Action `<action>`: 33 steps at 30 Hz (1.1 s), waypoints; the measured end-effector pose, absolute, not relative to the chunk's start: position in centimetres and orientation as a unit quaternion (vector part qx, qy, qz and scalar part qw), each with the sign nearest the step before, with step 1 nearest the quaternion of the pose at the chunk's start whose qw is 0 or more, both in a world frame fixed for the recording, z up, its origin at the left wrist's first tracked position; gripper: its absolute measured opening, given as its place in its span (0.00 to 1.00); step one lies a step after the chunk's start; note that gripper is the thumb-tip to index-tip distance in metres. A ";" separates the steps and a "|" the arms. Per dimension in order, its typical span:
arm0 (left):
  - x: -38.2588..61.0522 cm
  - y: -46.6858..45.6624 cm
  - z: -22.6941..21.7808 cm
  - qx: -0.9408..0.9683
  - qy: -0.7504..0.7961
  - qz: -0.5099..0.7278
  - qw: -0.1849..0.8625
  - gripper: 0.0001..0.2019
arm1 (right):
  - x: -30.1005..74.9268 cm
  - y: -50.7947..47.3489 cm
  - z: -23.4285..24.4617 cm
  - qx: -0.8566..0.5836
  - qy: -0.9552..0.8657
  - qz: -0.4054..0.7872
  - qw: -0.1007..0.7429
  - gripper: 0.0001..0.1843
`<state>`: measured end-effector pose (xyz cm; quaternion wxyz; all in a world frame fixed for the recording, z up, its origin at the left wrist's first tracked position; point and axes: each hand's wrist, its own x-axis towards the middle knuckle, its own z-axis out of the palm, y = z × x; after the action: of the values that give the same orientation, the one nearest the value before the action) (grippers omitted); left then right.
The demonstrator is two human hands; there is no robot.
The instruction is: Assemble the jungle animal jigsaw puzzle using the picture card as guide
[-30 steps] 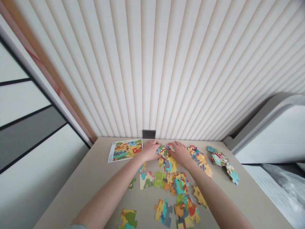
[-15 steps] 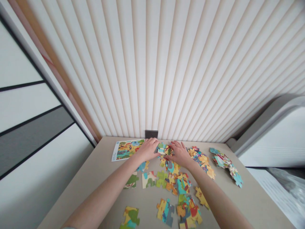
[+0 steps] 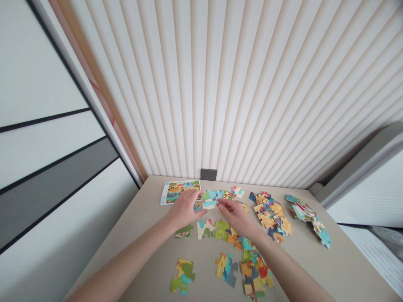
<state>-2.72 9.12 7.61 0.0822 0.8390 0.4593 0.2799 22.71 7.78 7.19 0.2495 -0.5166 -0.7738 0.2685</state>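
Note:
Colourful jigsaw pieces lie spread over a beige table (image 3: 147,235). My left hand (image 3: 185,207) and my right hand (image 3: 234,214) are lifted a little above the table's middle. Between them they pinch a light blue and green puzzle piece (image 3: 210,200), the left hand's fingers at its left edge and the right hand's fingertips at its right edge. Just behind the hands lie a few more loose pieces (image 3: 236,192). Under and in front of the hands sit joined clusters of pieces (image 3: 220,230).
A printed reference picture (image 3: 176,190) lies at the back left by a dark wall socket (image 3: 208,174). Two heaps of pieces sit to the right (image 3: 272,216) and far right (image 3: 307,218). More clusters lie near the front edge (image 3: 183,276). A ribbed wall stands behind the table.
Both hands have come back from the far pile toward me and lifted, now holding a blue and green piece between them. The view has shifted to the left.

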 end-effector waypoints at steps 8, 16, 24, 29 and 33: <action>-3.9 0.3 6.3 0.790 0.498 0.338 0.117 0.26 | 19.4 0.8 6.1 -0.469 -0.612 0.508 0.383 0.22; -5.6 -0.7 4.1 0.826 0.450 0.320 0.112 0.17 | 20.3 1.2 4.7 -0.495 -0.601 0.500 0.379 0.21; -12.9 2.2 5.2 0.821 0.497 0.276 0.042 0.13 | 23.1 1.6 4.3 -0.538 -0.582 0.476 0.383 0.25; -12.7 2.0 4.1 0.850 0.476 0.212 0.076 0.31 | 23.6 1.6 4.6 -0.546 -0.586 0.460 0.383 0.28; -11.0 1.7 3.2 0.846 0.491 0.181 0.099 0.30 | 23.5 1.4 4.8 -0.552 -0.588 0.446 0.387 0.32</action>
<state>-11.03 1.71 3.24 0.0989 0.8461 0.4915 0.1812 23.47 1.42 4.79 0.3871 -0.5524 -0.5881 0.4463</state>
